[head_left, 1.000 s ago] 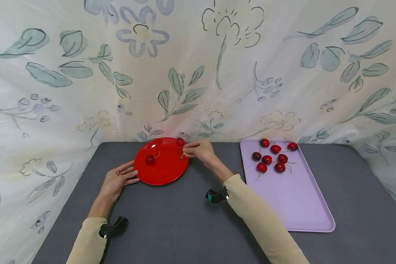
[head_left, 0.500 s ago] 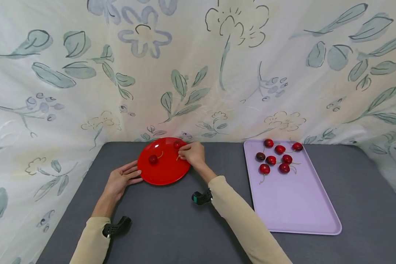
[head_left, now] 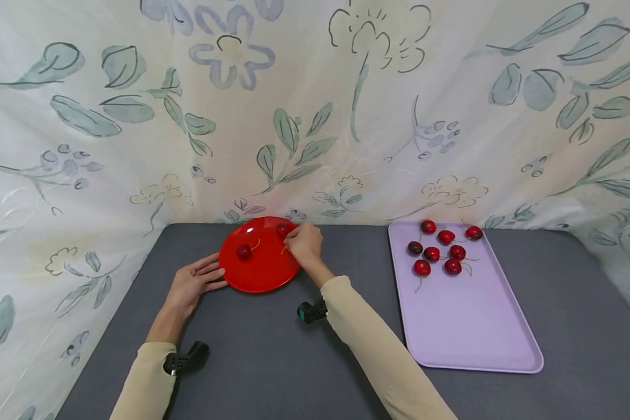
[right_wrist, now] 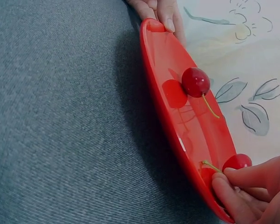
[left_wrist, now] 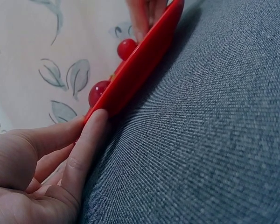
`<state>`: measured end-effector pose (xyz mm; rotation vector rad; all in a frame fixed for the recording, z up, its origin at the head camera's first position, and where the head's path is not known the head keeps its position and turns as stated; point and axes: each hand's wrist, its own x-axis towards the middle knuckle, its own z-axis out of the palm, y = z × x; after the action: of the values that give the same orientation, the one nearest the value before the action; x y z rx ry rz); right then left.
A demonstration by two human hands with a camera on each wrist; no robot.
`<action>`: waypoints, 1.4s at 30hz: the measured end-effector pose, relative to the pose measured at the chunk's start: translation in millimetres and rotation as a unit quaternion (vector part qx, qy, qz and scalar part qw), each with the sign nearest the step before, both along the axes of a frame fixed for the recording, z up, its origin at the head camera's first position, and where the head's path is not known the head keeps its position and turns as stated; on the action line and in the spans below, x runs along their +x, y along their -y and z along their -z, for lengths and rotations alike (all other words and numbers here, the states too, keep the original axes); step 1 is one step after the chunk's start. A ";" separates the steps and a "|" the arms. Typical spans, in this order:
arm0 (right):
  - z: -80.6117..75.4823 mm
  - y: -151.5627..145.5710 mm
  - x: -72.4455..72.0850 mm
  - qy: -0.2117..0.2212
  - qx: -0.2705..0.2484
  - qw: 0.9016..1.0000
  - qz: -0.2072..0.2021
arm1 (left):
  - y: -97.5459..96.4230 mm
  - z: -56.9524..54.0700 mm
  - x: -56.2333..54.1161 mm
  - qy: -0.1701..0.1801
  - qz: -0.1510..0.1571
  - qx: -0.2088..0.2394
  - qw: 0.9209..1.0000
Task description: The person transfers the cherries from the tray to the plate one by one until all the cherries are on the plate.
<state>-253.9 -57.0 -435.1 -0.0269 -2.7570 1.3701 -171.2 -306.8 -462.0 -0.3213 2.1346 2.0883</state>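
On the grey table, my left hand (head_left: 193,282) grips the near-left rim of a round red plate (head_left: 262,277), its thumb over the edge in the right wrist view. One dark red cherry (right_wrist: 196,82) with a green stem lies on the plate's left half. Over the plate's right side, my right hand (head_left: 305,244) pinches a second cherry (right_wrist: 238,161) by its stem between thumb and finger. That fruit sits low at the plate surface; whether it bears on the plate I cannot tell. My right fingers partly cover it in the head view.
A lilac rectangular tray (head_left: 472,326) lies to the right, with several stemmed cherries (head_left: 452,266) grouped in its far half. A flower-patterned cloth (head_left: 315,116) hangs behind the table's far edge (head_left: 352,226). Both wrists wear black camera bands (head_left: 312,311).
My right hand has moved left, carrying the cherry from the plate's right rim inward and down over the plate. My left hand keeps its grip on the rim. The head view has shifted slightly.
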 end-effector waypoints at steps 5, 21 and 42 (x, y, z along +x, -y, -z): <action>-5.7 -3.4 2.1 0.002 0.013 1.000 -0.005 | -0.9 1.0 1.2 -0.005 0.003 0.011 1.000; -54.6 -59.3 12.3 0.018 -0.129 0.988 -0.086 | 3.3 2.4 1.9 -0.014 0.011 0.018 1.000; -59.1 -199.5 37.0 0.068 -0.191 0.975 -0.091 | 3.1 3.9 5.1 -0.017 0.010 0.020 1.000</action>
<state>-216.9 142.5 -375.9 0.1211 -2.6047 2.0000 -166.1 -310.0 -466.0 -0.2600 2.1013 2.1377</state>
